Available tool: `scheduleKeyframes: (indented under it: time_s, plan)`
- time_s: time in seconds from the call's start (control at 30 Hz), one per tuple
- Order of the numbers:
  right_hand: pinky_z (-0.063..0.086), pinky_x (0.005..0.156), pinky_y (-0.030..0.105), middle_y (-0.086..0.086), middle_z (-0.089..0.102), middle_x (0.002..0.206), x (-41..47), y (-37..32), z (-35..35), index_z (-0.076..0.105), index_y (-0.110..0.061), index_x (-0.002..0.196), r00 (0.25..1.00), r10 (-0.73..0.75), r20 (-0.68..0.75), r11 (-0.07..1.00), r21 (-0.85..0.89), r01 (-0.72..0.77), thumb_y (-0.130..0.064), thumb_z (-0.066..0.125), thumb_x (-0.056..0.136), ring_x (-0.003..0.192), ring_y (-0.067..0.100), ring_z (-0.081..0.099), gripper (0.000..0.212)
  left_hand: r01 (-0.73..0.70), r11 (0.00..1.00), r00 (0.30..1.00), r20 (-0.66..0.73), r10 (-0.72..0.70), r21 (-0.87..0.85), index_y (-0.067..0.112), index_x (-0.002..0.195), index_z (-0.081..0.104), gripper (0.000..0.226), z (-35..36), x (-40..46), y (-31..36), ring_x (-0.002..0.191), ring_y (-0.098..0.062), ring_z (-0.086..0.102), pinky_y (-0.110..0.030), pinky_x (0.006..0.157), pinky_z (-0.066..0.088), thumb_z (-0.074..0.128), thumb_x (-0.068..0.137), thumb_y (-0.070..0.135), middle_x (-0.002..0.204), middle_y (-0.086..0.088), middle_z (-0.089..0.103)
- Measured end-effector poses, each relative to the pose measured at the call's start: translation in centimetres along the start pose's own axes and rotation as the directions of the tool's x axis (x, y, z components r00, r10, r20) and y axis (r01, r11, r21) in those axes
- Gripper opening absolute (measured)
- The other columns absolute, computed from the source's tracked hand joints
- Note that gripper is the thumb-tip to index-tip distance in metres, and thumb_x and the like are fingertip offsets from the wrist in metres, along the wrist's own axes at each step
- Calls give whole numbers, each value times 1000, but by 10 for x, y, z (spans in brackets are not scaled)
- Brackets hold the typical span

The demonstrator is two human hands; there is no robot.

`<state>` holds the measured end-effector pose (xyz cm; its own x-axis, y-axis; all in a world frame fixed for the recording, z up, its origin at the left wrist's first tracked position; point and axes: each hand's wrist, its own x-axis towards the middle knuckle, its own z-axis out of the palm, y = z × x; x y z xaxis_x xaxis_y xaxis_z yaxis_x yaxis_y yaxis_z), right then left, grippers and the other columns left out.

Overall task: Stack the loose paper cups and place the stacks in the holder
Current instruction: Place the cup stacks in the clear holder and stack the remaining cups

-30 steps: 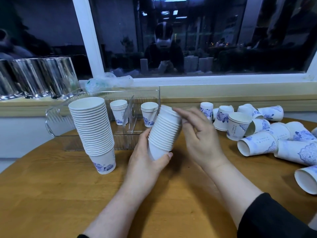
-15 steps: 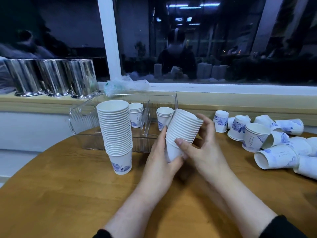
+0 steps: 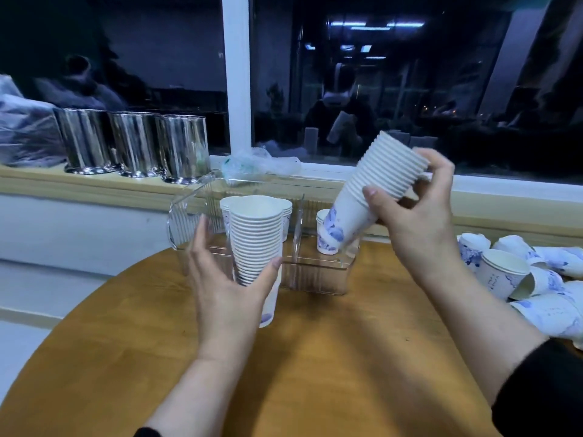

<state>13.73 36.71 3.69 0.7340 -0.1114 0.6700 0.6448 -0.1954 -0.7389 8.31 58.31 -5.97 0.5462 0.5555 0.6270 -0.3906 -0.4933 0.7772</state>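
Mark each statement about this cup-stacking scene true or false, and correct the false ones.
1. The right hand holds a tilted stack of paper cups. True.
2. The left hand is around a second cup stack. True.
3. The clear holder contains no cups. False: cups already stand inside it.
4. Loose cups lie at the table's left edge. False: they lie on the right.
5. Three shiny metal canisters stand on the window ledge. True.

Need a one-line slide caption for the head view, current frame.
Right hand holds a tilted cup stack above the clear holder; left hand grips an upright stack on the table.
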Motion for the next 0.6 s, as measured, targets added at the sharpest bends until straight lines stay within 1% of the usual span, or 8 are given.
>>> scheduleKeyframes:
  time_s: [0.07,0.17,0.23,0.3,0.37,0.43,0.53,0.6]
  plan:
    - [56,85,49,-14,53,111,24,0,9,34,-21,132,999,-41,-28,996,-81,38,-24,77,83,93,-6,58,66,132,990,980,158,-124,-40,37,153,19,114,2,2,-2,136,-15,45,-46,114,37,86,61,51,149,5,43]
    - [52,90,46,-15,54,107,56,9,23,34,-19,131,999,-42,-11,978,-204,39,-30,78,80,93,-1,55,68,156,988,944,295,-148,-4,31,151,28,107,7,1,-5,129,-12,51,-36,107,43,91,64,32,144,8,52]
    - [51,89,40,-8,57,110,73,19,32,32,-22,131,1000,-14,20,958,-288,20,-33,78,80,94,5,57,70,172,985,933,320,-162,-3,30,147,34,98,7,3,-9,120,-12,55,-28,96,46,90,66,30,135,10,58]
    - [51,90,42,-2,59,116,85,33,41,31,-26,129,999,3,48,932,-361,14,-38,78,78,100,15,59,70,186,982,931,318,-179,9,30,140,40,88,4,8,-14,110,-9,58,-17,80,45,90,67,30,123,15,62]
    - [52,91,45,-1,58,119,93,46,50,30,-28,127,997,35,69,917,-398,-5,-40,78,77,104,20,60,70,196,981,931,312,-188,5,30,137,42,85,0,14,-20,106,-7,59,-10,74,41,90,67,31,120,16,62]
    - [52,89,44,-1,57,122,99,56,57,30,-28,127,995,58,86,902,-431,-15,-40,78,78,106,21,59,70,192,981,930,315,-186,12,31,138,41,86,-3,18,-23,107,-7,58,-12,75,41,89,67,34,122,15,62]
    - [49,83,39,1,55,125,107,65,67,29,-26,129,993,70,96,878,-479,-15,-39,77,81,106,23,57,69,187,982,928,323,-184,22,33,141,39,89,-5,22,-27,111,-8,58,-25,82,44,89,67,36,126,14,61]
    - [47,81,38,4,55,126,111,74,71,30,-24,131,986,111,125,841,-541,-26,-38,76,82,105,25,56,69,180,983,928,327,-177,22,33,141,39,90,-4,23,-29,112,-9,57,-29,86,45,89,67,37,126,13,61]
